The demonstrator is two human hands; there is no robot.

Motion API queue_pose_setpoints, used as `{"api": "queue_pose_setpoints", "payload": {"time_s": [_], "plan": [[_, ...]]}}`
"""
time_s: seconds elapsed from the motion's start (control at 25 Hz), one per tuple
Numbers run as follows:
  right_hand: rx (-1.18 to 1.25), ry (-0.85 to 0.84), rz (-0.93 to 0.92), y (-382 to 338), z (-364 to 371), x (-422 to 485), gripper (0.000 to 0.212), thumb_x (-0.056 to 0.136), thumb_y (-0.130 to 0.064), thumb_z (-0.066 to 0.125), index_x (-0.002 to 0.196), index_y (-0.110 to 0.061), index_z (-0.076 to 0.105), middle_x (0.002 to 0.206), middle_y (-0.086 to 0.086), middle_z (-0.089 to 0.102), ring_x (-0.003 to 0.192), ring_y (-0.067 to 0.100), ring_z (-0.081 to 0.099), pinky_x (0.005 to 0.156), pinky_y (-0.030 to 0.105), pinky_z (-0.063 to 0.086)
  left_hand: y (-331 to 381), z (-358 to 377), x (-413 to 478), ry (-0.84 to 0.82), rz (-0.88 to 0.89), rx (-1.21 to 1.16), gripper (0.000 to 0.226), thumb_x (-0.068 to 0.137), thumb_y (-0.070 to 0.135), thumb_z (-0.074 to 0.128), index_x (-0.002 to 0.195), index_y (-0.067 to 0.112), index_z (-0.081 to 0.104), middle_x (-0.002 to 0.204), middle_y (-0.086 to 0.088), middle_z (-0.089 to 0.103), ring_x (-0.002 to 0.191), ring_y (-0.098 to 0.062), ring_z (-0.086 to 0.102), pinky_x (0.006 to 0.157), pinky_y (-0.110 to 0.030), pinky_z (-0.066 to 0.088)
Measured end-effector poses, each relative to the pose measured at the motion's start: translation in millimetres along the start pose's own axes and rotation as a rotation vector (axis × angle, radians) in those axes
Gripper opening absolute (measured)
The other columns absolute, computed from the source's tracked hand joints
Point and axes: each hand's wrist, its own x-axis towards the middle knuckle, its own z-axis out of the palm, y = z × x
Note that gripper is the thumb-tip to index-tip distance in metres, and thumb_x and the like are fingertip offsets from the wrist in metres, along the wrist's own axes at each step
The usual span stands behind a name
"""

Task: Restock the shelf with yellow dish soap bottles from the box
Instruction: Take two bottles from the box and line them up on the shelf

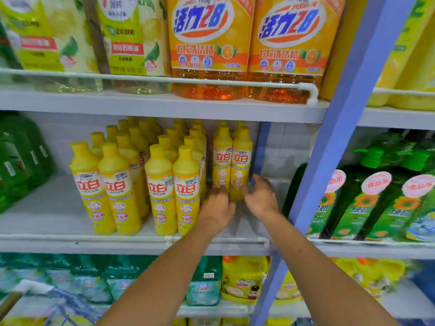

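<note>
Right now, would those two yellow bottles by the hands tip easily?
Probably tippy: the two yellow bottles are tall and narrow-based. They look like stiff plastic, likely weighty if full. Pushed low, where the left hand and right hand sit, they may slide on the shelf.

Glossy yellow plastic bottles (222, 161); smooth white shelf (47, 208); paper labels.
</note>
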Motion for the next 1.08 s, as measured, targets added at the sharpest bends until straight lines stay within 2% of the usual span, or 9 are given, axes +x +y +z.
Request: {"api": "queue_pose_setpoints", "payload": {"time_s": [0.12,0.28,0.44,0.52,0.64,0.76,0.92,1.08], "plan": [[-0.130,-0.129,-0.090,-20,-28,-36,0.041,0.099,-0.039,0.059,0.129,-0.011,0.061,0.131,0.019,0.063,0.122,0.038,0.059,0.100,0.040,0.048,12,-23,-28,-0.133,0.140,0.192,0.042,0.097,0.035,0.053,0.131,0.011,0.047,0.130,-0.019,0.057,0.117,-0.040,0.057,0.095,-0.047,0.049],[-0.246,-0.150,-0.108,-37,-60,-91,0.053,0.101,-0.038,0.058,0.141,-0.004,0.051,0.143,0.021,0.055,0.134,0.037,0.049,0.109,0.041,0.040,15,-56,-74,-0.136,0.295,0.241,0.048,0.097,0.044,0.055,0.131,0.009,0.050,0.130,-0.018,0.058,0.116,-0.038,0.056,0.094,-0.044,0.048],[-0.370,-0.152,-0.156,-61,-68,-151,0.053,0.098,-0.039,0.061,0.142,-0.011,0.052,0.143,0.017,0.055,0.135,0.034,0.049,0.111,0.039,0.039,-8,-99,-130,-0.153,0.368,0.243,0.061,0.097,0.049,0.052,0.145,0.012,0.041,0.139,-0.015,0.051,0.128,-0.035,0.049,0.100,-0.043,0.045],[-0.434,-0.170,-0.177,-77,-60,-178,0.057,0.096,-0.045,0.061,0.143,-0.013,0.051,0.143,0.016,0.055,0.134,0.035,0.049,0.110,0.041,0.040,-29,-119,-155,-0.132,0.380,0.294,0.062,0.098,0.053,0.049,0.143,0.011,0.042,0.138,-0.016,0.053,0.127,-0.036,0.051,0.099,-0.044,0.046],[-0.523,-0.213,-0.253,-104,-34,-217,0.061,0.094,-0.052,0.059,0.142,-0.014,0.052,0.139,0.015,0.056,0.130,0.036,0.051,0.106,0.043,0.043,-70,-146,-191,-0.122,0.371,0.386,0.066,0.097,0.059,0.045,0.140,0.009,0.044,0.134,-0.018,0.056,0.123,-0.037,0.053,0.099,-0.046,0.047],[-0.545,-0.257,-0.355,-139,-5,-255,0.058,0.095,-0.048,0.062,0.138,-0.011,0.054,0.138,0.016,0.057,0.129,0.036,0.050,0.106,0.043,0.042,-112,-174,-226,-0.111,0.322,0.410,0.064,0.096,0.060,0.047,0.137,0.011,0.046,0.132,-0.016,0.058,0.122,-0.035,0.054,0.097,-0.045,0.047],[-0.562,-0.343,-0.446,-178,37,-290,0.065,0.095,-0.054,0.059,0.142,-0.011,0.048,0.143,0.015,0.052,0.132,0.035,0.046,0.107,0.045,0.042,-162,-214,-265,-0.090,0.216,0.456,0.060,0.097,0.058,0.047,0.134,0.011,0.048,0.132,-0.016,0.057,0.122,-0.035,0.054,0.097,-0.045,0.047],[-0.554,-0.387,-0.487,-191,79,-321,0.071,0.096,-0.056,0.057,0.147,-0.009,0.044,0.149,0.014,0.047,0.137,0.036,0.043,0.109,0.047,0.041,-210,-220,-299,-0.107,0.129,0.452,0.064,0.097,0.059,0.045,0.136,0.009,0.048,0.133,-0.018,0.057,0.123,-0.037,0.054,0.101,-0.047,0.046]]}}
